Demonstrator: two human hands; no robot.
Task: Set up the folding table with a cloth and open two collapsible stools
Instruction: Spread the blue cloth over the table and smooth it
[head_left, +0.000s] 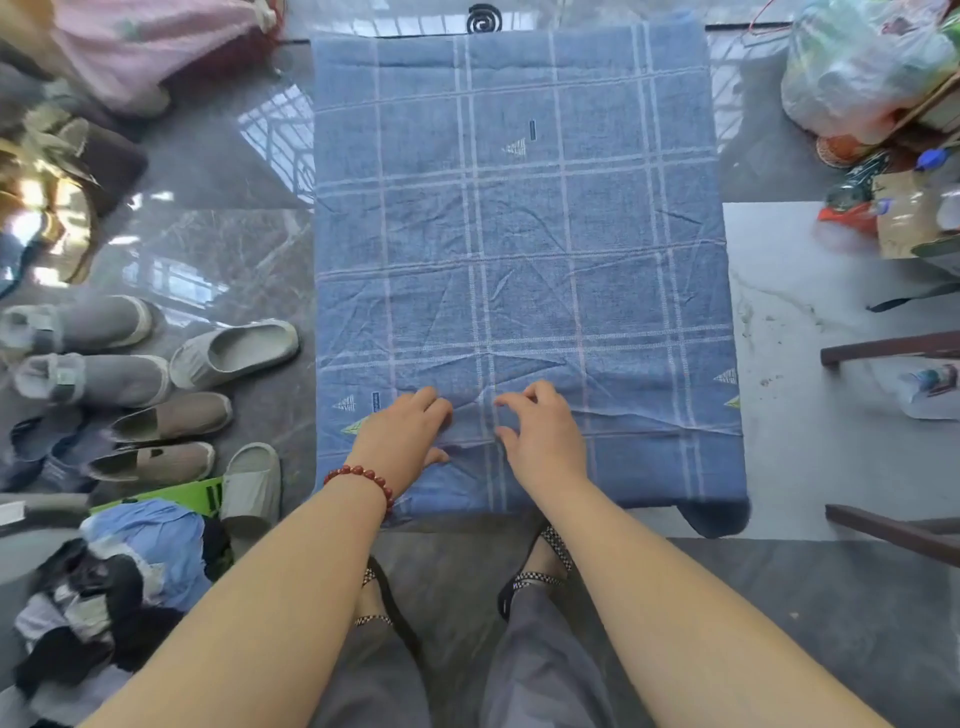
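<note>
A blue checked cloth (519, 249) lies spread over the folding table, covering its whole top and hanging a little over the near edge. My left hand (410, 431), with a red bead bracelet on the wrist, rests on the cloth near the table's front edge, fingers bent down onto the fabric. Beside it, a hand's width to the right, my right hand (540, 431) touches the cloth the same way. A crease in the cloth runs between the two hands. No stools can be made out with certainty.
Several shoes and slippers (156, 384) lie on the floor to the left, with a pile of clothes (114, 587) nearer me. Plastic bags (862, 67) and clutter sit at the right. Dark wooden bars (893, 348) stick in from the right edge.
</note>
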